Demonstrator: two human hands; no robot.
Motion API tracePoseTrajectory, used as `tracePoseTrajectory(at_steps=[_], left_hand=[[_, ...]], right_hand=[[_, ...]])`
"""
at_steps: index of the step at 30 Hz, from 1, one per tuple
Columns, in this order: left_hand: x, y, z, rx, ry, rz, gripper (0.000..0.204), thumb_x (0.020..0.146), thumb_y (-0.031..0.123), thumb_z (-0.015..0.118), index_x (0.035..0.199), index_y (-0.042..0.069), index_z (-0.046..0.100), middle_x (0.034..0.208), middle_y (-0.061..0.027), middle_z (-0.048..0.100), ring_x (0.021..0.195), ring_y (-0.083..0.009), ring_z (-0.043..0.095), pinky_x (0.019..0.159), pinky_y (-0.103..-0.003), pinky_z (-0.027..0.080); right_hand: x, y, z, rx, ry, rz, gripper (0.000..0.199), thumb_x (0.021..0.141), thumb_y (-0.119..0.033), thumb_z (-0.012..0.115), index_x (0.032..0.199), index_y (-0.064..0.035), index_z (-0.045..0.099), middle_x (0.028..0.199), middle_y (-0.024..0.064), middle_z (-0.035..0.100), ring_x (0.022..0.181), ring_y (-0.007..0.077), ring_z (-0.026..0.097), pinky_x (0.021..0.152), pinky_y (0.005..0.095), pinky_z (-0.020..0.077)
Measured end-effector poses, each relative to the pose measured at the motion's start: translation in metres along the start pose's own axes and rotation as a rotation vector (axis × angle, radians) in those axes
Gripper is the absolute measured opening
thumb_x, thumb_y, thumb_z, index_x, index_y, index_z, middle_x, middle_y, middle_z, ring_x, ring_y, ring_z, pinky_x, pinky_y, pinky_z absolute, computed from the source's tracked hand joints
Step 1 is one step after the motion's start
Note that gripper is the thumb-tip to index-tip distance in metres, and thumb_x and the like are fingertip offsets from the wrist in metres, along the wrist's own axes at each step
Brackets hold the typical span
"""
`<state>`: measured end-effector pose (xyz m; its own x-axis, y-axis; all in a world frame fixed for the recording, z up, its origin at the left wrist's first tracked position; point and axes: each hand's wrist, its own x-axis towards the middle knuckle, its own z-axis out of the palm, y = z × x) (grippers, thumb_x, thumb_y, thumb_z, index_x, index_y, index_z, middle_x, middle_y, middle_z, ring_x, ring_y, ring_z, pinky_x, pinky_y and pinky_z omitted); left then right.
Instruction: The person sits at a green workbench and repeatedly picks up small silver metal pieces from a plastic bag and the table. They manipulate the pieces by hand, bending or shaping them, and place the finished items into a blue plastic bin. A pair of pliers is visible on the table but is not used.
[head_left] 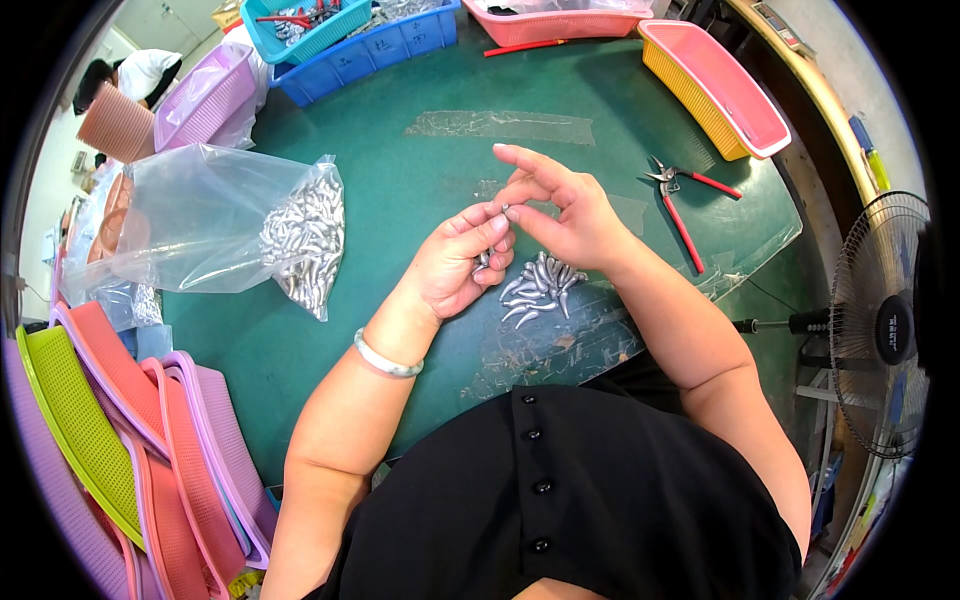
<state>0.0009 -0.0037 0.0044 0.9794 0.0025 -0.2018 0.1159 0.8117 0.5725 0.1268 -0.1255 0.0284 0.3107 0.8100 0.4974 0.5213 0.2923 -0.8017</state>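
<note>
My left hand [462,255] is closed around small silver fish-shaped metal pieces [482,262], a few showing between its curled fingers. At its thumb and forefinger the tip of one silver piece sticks up. My right hand [565,215] meets it there, thumb and forefinger pinched at that tip and its other fingers raised. Just below the hands a loose pile of silver fish-shaped pieces [540,287] lies on the green table [370,130]. To the left rests a clear plastic bag [200,225], its right end filled with the same silver pieces [305,235].
Red-handled pliers [680,205] lie open at the right. Along the far edge stand a blue crate [375,55], a pink basket [560,25] and a yellow-and-pink basket [715,90]. Stacked baskets [85,425] fill the near left; a fan [890,325] stands right. Another person [145,75] bends far left.
</note>
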Motion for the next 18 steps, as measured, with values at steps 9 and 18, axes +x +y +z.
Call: tracePoseTrajectory(at_steps=[9, 18], left_hand=[[0.0, 0.0003, 0.0016, 0.007, 0.007, 0.011, 0.008, 0.086, 0.011, 0.058, 0.093, 0.009, 0.055, 0.072, 0.0004, 0.05, 0.061, -0.0076, 0.047, 0.045, -0.016, 0.033], [-0.0001, -0.0024, 0.0041, 0.198, 0.073, 0.127, 0.012, 0.084, 0.007, 0.06, 0.095, 0.007, 0.056, 0.07, 0.0025, 0.05, 0.057, -0.0047, 0.044, 0.045, -0.016, 0.032]], right_hand=[[0.0012, 0.0025, -0.0021, -0.063, -0.025, -0.09, 0.056, 0.074, 0.007, 0.057, 0.127, -0.0038, 0.043, 0.087, 0.0074, 0.067, 0.083, 0.0189, 0.062, 0.078, 0.03, 0.048], [0.0033, -0.0039, -0.0062, -0.094, -0.072, -0.114, 0.055, 0.074, 0.007, 0.057, 0.126, -0.0048, 0.045, 0.089, 0.0059, 0.066, 0.086, 0.0223, 0.059, 0.076, 0.0319, 0.0478]])
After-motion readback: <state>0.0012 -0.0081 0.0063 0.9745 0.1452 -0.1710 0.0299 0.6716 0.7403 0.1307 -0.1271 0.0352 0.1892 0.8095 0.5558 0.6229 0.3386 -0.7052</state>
